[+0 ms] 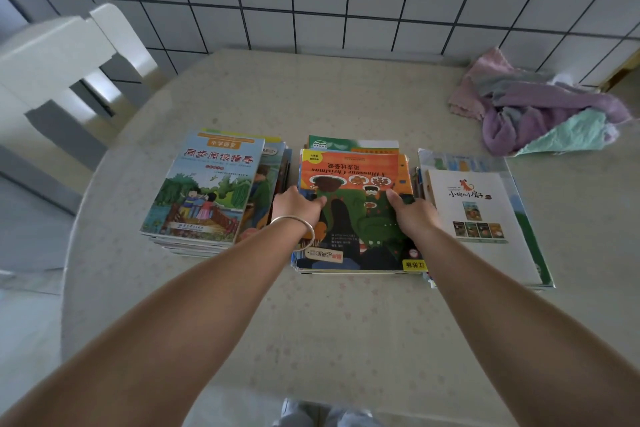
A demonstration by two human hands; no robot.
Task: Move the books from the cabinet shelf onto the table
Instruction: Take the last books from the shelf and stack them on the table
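- My left hand point(298, 206) and right hand point(410, 210) grip the middle stack point(356, 211) by its sides, thumbs on top, I judge to square it
- That stack rests on the tabletop point(329, 322); left stack point(207, 191) and right stack point(485, 215) sit just beside it
- Crumpled cloths point(540, 111) lie beyond the right stack

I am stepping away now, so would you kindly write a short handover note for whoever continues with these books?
Left hand: grips the left edge of the middle stack, thumb on the cover.
Right hand: grips its right edge likewise.
Three stacks lie side by side on the table: left stack, middle stack, right stack.
Done: these books are on the table.
Left: release the middle stack; the cabinet shelf is out of view, so check it for more.
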